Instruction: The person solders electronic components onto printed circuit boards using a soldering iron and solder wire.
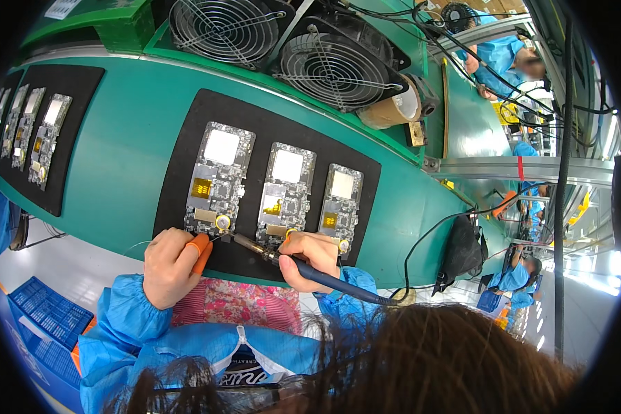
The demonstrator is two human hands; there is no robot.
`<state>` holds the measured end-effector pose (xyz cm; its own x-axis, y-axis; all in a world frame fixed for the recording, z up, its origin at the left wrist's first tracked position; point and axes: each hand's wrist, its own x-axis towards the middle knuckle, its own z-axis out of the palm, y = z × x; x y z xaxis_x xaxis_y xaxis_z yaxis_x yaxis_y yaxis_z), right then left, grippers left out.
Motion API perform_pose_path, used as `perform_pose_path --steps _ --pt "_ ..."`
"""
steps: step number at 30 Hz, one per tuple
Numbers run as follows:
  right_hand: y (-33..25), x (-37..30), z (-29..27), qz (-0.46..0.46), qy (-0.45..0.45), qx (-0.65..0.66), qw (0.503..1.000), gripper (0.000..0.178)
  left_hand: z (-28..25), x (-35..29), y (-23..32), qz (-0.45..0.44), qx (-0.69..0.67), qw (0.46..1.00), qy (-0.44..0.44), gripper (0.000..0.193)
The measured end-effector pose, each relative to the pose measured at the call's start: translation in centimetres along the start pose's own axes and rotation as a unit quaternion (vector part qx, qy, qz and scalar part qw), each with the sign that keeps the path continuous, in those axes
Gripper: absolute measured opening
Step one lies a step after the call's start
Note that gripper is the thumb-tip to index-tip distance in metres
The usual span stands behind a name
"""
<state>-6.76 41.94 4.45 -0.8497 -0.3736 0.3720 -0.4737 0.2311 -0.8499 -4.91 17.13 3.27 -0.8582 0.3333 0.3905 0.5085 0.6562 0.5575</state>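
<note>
My right hand (309, 259) is closed round a soldering iron (310, 274), its metal tip pointing left to the lower edge of the leftmost circuit board (219, 178). Orange finger cots cover fingertips of my left hand (174, 265), which pinches a thin solder wire (138, 244). The wire's end comes close to the iron tip, just below a round yellow-ringed part (222, 222); whether they touch is too small to tell. A middle circuit board (284, 193) and a right circuit board (341, 205) lie beside it, all on a black mat (255, 114).
Two caged fans (334, 69) stand behind the green bench (127, 138), beside a cardboard tube (393, 107). Another black mat (76, 124) at left bears several boards. The iron's cable runs right, near a black bag (464, 252). Co-workers in blue (500, 58) sit farther right.
</note>
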Motion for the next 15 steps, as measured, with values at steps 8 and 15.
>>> perform_pose_path --steps 8,15 --pt "-0.03 -0.02 -0.06 0.001 -0.006 -0.005 1.0 0.01 0.25 0.37 0.2 0.012 0.003 1.0 -0.001 0.023" --pt "0.02 0.11 0.04 -0.004 -0.002 0.008 1.0 0.01 0.14 0.5 0.02 0.018 0.001 1.0 -0.01 0.023"
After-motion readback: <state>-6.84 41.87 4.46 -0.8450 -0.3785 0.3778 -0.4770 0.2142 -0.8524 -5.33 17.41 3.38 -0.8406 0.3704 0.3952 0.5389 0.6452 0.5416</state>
